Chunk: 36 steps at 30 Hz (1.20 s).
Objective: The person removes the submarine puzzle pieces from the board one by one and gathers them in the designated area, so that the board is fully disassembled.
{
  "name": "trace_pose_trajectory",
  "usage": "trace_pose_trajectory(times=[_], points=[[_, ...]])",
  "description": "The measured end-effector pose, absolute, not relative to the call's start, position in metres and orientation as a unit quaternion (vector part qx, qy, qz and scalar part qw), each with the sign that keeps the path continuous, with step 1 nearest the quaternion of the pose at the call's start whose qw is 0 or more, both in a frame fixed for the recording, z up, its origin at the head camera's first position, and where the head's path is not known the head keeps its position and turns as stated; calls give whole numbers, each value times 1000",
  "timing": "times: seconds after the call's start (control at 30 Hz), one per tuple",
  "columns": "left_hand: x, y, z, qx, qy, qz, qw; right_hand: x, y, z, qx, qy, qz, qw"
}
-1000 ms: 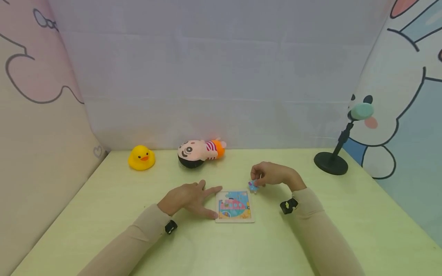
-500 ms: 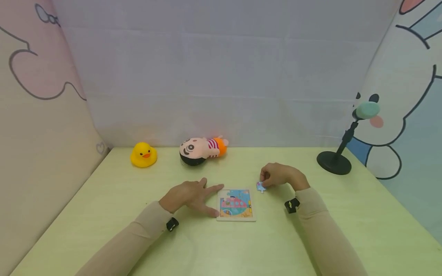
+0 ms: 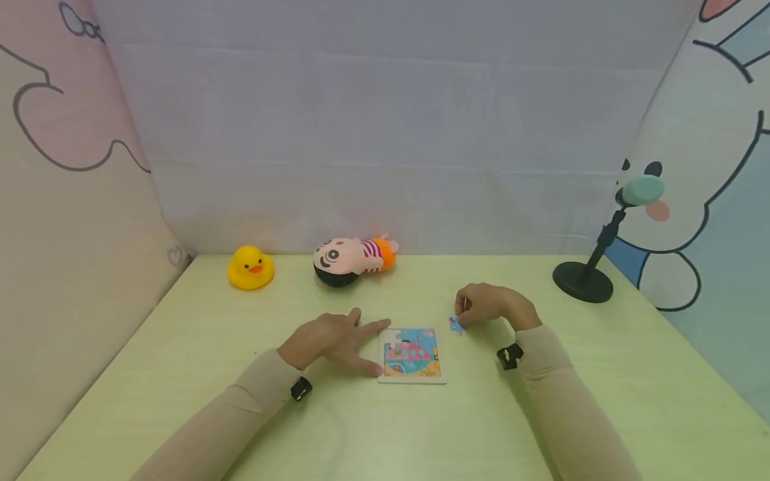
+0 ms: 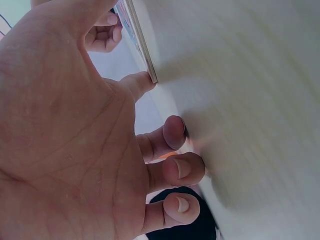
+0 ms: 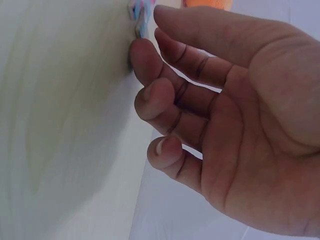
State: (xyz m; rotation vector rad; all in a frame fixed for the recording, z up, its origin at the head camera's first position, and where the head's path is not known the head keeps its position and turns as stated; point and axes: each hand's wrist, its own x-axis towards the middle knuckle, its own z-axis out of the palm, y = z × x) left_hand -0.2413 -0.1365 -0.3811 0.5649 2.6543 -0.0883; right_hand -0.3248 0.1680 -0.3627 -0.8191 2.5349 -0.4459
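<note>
A square jigsaw board (image 3: 412,381) with a pale frame and a pink and blue sea picture lies flat on the table. My left hand (image 3: 333,341) is spread at its left side, with thumb and forefinger against the frame. The left wrist view shows a fingertip at the corner of the board (image 4: 145,50), the other fingers resting on the tabletop. Right of the board, my right hand (image 3: 490,304) pinches a small blue and pink puzzle piece (image 3: 456,325) low over the table. In the right wrist view the piece (image 5: 142,19) shows just past the thumb and forefinger tips.
A yellow rubber duck (image 3: 250,268) sits at the back left of the table. Beside it lies a doll (image 3: 355,260) with an orange bottom. A black stand (image 3: 583,280) with a mint-green head is at the back right. Curtains enclose the table.
My right hand has moved a little to the right, away from the board, with the puzzle piece, which has turned. The left hand stays at the board. The head view has shifted slightly.
</note>
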Motion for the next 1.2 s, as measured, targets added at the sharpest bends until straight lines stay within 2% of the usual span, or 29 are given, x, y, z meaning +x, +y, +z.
trace_pose_trajectory(times=[0.23, 0.43, 0.93, 1.2], points=[[-242, -136, -383, 203, 955, -33, 214, -323, 163, -364, -304, 912, -182, 206], [-242, -137, -383, 204, 955, -32, 214, -320, 153, -364, -298, 907, -198, 223], [-242, -137, -384, 192, 956, -30, 218, -310, 128, -364, -370, 885, -181, 216], [-243, -136, -384, 197, 956, -38, 216, -302, 109, -368, -373, 882, -185, 223]])
